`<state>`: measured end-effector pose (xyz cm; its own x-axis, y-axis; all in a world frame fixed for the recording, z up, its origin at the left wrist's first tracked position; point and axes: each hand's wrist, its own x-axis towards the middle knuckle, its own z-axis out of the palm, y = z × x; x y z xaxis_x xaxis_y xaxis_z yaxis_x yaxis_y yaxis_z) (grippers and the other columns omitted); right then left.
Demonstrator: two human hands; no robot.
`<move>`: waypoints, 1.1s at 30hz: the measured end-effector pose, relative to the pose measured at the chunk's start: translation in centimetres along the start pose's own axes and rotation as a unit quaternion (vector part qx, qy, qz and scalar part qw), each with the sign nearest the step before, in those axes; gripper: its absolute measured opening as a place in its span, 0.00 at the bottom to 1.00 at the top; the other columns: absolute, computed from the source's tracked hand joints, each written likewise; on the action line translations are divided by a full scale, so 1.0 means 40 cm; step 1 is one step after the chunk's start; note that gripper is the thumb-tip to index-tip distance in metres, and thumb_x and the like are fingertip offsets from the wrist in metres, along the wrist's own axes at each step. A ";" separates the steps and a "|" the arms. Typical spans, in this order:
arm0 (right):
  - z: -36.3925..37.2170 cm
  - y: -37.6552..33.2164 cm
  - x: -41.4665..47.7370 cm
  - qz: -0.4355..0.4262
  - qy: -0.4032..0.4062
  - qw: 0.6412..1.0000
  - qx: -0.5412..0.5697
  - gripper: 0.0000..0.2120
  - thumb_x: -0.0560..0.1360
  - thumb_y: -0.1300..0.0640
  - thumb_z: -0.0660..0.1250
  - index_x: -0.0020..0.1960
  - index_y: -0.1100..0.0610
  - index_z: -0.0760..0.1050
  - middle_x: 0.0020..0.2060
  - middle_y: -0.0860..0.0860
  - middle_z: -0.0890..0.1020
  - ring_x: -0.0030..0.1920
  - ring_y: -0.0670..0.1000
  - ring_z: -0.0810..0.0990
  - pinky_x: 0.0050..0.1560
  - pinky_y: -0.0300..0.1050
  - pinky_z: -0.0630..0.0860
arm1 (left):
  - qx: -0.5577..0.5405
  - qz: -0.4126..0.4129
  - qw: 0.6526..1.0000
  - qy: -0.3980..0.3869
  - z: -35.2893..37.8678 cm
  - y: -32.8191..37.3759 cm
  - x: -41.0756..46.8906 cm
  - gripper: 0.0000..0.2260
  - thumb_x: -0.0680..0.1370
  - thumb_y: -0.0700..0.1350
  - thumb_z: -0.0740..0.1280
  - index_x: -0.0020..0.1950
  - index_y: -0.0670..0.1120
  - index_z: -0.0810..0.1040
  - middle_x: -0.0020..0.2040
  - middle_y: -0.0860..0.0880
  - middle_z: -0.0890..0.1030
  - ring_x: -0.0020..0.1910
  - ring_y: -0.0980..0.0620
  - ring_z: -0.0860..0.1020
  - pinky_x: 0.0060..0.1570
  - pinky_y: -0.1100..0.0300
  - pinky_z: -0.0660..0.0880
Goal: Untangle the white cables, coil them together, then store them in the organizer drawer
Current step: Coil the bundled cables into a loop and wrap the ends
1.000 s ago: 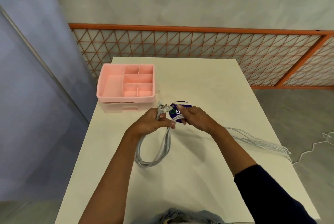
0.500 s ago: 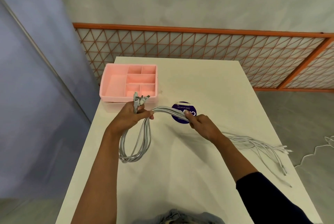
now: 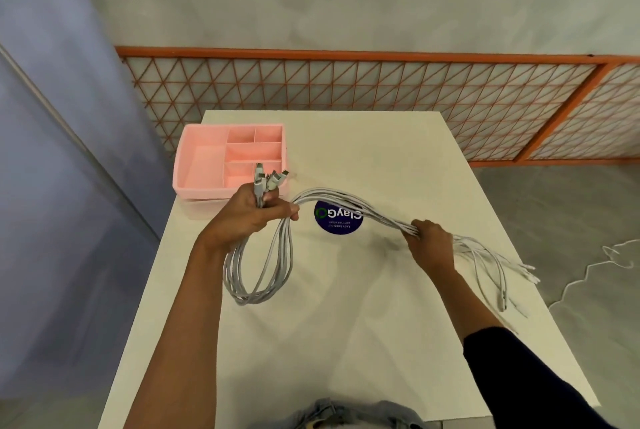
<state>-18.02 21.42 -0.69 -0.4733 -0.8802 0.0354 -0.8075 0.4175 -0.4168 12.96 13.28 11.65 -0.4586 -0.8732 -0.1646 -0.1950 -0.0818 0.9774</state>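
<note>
Since half a second ago the right hand (image 3: 431,245) has slid farther right along the white cables (image 3: 377,214), widening the gap from the left hand (image 3: 249,217). The blue round sticker (image 3: 337,221) on the table (image 3: 346,324) reads "ClayGo" upside down under the stretched bundle; its smaller line is too fine to read. The left hand's fingers curl tightly round the gathered strands, with plugs (image 3: 268,179) poking up in front of the pink organizer drawer (image 3: 204,165) and a loop hanging below. The right hand pinches the bundle, and its fingertips are hidden. Loose ends (image 3: 502,273) trail toward the table's right edge.
</note>
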 end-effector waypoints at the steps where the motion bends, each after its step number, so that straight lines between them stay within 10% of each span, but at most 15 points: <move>1: 0.009 0.023 -0.008 0.022 0.016 1.000 -0.007 0.09 0.74 0.58 0.67 0.38 0.62 0.76 0.36 0.62 0.79 0.42 0.66 0.79 0.43 0.51 0.67 | -0.010 0.003 1.000 -0.003 0.003 -0.001 0.003 0.19 0.75 0.36 0.70 0.34 0.48 0.61 0.35 0.47 0.83 0.30 0.56 0.72 0.26 0.67 0.60; 6: 0.030 0.100 -0.032 0.212 0.125 0.969 -0.029 0.08 0.74 0.62 0.64 0.49 0.63 0.79 0.53 0.62 0.75 0.56 0.64 0.71 0.63 0.55 0.60 | -0.133 0.021 0.991 -0.001 0.019 0.008 0.018 0.17 0.70 0.40 0.72 0.35 0.51 0.62 0.35 0.47 0.82 0.28 0.56 0.60 0.24 0.66 0.55; 13: -0.026 0.100 -0.025 0.422 0.206 0.872 0.137 0.12 0.81 0.55 0.56 0.59 0.58 0.72 0.64 0.69 0.63 0.61 0.68 0.65 0.62 0.56 0.62 | -0.149 0.023 0.984 -0.100 0.142 0.049 0.032 0.16 0.77 0.36 0.64 0.36 0.50 0.60 0.34 0.49 0.80 0.22 0.60 0.60 0.22 0.70 0.57; 21: -0.111 0.131 0.025 0.331 0.359 0.823 0.290 0.17 0.80 0.56 0.55 0.57 0.70 0.70 0.56 0.65 0.75 0.55 0.64 0.74 0.55 0.51 0.68 | -0.171 -0.022 0.979 -0.113 0.196 0.018 0.052 0.17 0.79 0.35 0.62 0.36 0.50 0.59 0.33 0.51 0.79 0.21 0.61 0.57 0.20 0.71 0.56; 33: -0.103 0.100 0.001 0.146 0.360 0.913 0.125 0.10 0.81 0.57 0.58 0.50 0.64 0.71 0.46 0.62 0.74 0.43 0.65 0.75 0.40 0.55 0.70 | -0.217 -0.008 0.975 -0.045 0.161 0.016 0.070 0.16 0.79 0.37 0.61 0.36 0.51 0.59 0.32 0.54 0.77 0.20 0.63 0.55 0.19 0.71 0.51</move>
<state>-22.74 23.98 1.40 -0.8366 -0.3254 0.4407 -0.5474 0.4658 -0.6952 5.96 13.87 10.98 -0.5368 -0.8258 -0.1728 0.1730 -0.3082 0.9355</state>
